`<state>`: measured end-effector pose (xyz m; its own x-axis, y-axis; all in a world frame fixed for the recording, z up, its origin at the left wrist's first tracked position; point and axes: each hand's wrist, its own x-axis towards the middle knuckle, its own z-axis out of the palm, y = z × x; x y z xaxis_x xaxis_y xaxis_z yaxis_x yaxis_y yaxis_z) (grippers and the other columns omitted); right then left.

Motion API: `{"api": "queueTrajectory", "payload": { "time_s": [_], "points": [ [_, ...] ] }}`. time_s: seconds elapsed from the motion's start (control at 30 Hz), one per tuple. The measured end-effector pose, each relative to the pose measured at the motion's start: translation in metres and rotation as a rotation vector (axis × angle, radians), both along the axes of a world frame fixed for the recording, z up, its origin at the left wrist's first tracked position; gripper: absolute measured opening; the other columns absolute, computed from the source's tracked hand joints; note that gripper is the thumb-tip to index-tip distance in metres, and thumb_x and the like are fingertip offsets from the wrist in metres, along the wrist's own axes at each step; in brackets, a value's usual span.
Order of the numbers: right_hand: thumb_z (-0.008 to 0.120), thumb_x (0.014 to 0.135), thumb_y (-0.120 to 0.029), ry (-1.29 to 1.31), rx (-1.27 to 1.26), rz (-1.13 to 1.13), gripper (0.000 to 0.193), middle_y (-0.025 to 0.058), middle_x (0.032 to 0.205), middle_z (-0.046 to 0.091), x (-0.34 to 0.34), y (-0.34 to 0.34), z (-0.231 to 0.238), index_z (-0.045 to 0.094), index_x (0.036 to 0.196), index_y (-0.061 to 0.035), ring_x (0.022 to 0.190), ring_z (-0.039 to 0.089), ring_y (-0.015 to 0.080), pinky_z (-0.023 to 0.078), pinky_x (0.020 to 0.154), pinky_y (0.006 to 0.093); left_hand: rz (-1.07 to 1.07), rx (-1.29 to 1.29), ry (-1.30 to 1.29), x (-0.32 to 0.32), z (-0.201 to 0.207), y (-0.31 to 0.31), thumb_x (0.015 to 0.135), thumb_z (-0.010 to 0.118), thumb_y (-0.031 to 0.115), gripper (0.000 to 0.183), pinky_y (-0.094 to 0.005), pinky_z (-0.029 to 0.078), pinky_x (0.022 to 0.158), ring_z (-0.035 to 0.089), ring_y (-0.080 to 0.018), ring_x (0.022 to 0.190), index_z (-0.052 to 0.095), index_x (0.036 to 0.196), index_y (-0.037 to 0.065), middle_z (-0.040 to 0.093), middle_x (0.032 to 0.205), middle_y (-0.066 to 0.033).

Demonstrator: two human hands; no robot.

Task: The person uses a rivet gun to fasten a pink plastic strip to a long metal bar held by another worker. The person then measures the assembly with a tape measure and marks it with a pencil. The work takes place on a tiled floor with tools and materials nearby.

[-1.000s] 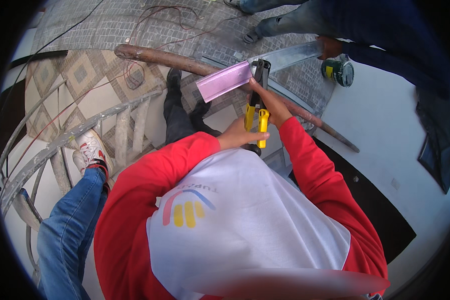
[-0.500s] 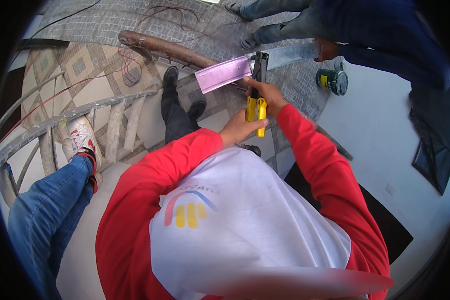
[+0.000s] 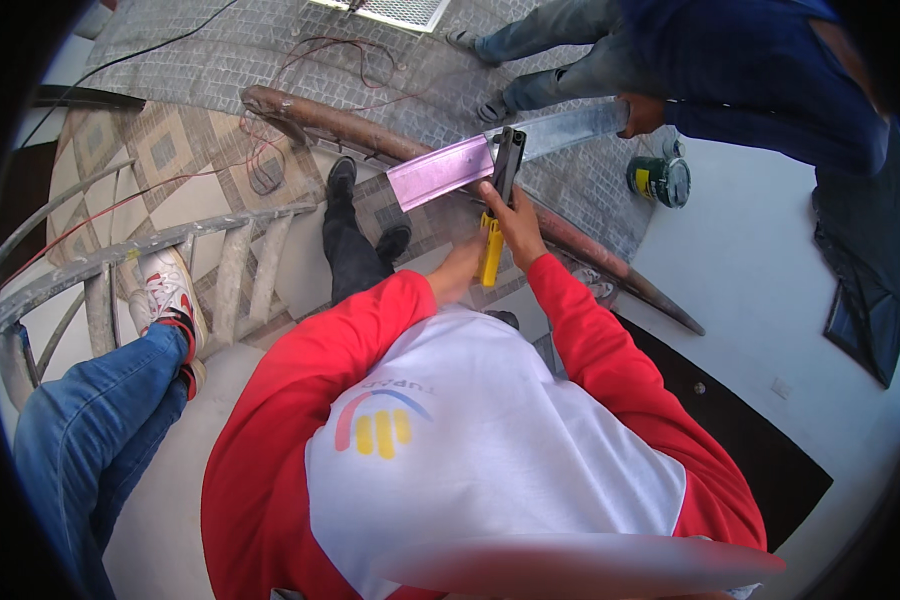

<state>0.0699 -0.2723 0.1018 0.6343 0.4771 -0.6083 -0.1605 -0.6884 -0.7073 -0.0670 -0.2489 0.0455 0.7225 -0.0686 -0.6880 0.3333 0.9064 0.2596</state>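
A stud crimper with a black head [image 3: 510, 155] and yellow handles [image 3: 491, 250] stands across the joint of two metal channels. My right hand [image 3: 516, 228] wraps its upper part, just below the black head. From the left, my left hand [image 3: 457, 268] closes on the yellow handles; its fingers are partly hidden and blurred. The handles sit close together. One channel, pinkish and shiny [image 3: 440, 172], reaches left from the head. The other, a grey metal channel [image 3: 575, 128], runs right to a co-worker's hand [image 3: 642, 116], which grips its far end.
A rusty pipe [image 3: 355, 128] slants beneath the channels. A ladder-like metal frame [image 3: 160, 240] lies at left, beside another person's sneaker [image 3: 173, 290]. Red cords [image 3: 260, 165] trail over the tiles. A dark paint can [image 3: 660, 182] stands at right, near a black plastic sheet [image 3: 860, 270].
The crimper's yellow handles have come together from apart. Its head and my right hand have shifted slightly down and left; my left hand has moved slightly left.
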Motion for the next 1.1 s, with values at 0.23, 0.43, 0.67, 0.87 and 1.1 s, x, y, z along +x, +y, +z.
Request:
{"api": "queueTrajectory", "payload": {
  "time_s": [0.23,0.43,0.67,0.87,1.1],
  "points": [
    [0.072,0.093,-0.028,-0.472,-0.099,0.506,0.051,0.0099,0.111,0.063,-0.034,-0.047,0.039,0.057,0.131,0.0025,0.104,0.062,0.0221,0.050,0.092,0.0352,0.083,0.000,0.029,0.004,0.002,-0.007,0.107,0.040,0.059,0.054,-0.0397,0.057,0.084,0.066,-0.0190,0.093,0.054,0.130,0.012,0.059,0.109,-0.0050],
    [0.069,0.093,-0.021,0.328,-0.025,0.107,0.040,0.0069,0.105,0.062,0.021,-0.012,0.136,0.059,0.125,0.0000,0.097,0.059,0.0168,0.049,0.087,0.0316,0.039,0.015,-0.047,0.001,-0.019,-0.008,0.104,0.044,0.062,0.054,-0.0385,0.059,0.074,0.067,-0.0201,0.076,0.052,0.120,0.010,0.055,0.100,-0.0058],
    [0.073,0.092,-0.043,0.097,-0.086,0.197,0.053,0.0081,0.105,0.062,-0.014,-0.015,0.051,0.059,0.123,-0.0022,0.099,0.059,0.0169,0.050,0.084,0.0334,-0.037,0.043,-0.103,-0.009,0.014,0.011,0.100,0.051,0.066,0.081,-0.0530,0.038,0.113,0.039,-0.0264,0.143,0.026,0.161,0.019,0.037,0.156,-0.0109],
    [0.077,0.085,-0.061,0.319,-0.227,0.149,0.070,0.0066,0.101,0.063,-0.004,-0.018,0.027,0.060,0.116,0.0000,0.092,0.062,0.0165,0.051,0.079,0.0329,-0.158,0.368,-0.410,-0.020,0.046,0.023,0.090,0.070,0.060,0.103,-0.0443,0.032,0.119,0.031,-0.0281,0.149,0.020,0.161,0.006,0.032,0.158,-0.0181],
    [0.079,0.086,-0.054,0.242,-0.198,0.109,0.058,0.0118,0.102,0.067,-0.011,-0.020,0.014,0.068,0.108,-0.0025,0.092,0.067,0.0209,0.054,0.080,0.0376,-0.270,0.589,-0.224,-0.020,0.038,0.027,0.082,0.085,0.041,0.086,-0.0388,0.046,0.106,0.057,-0.0257,0.124,0.043,0.144,-0.003,0.058,0.133,-0.0157]
  ]
}}
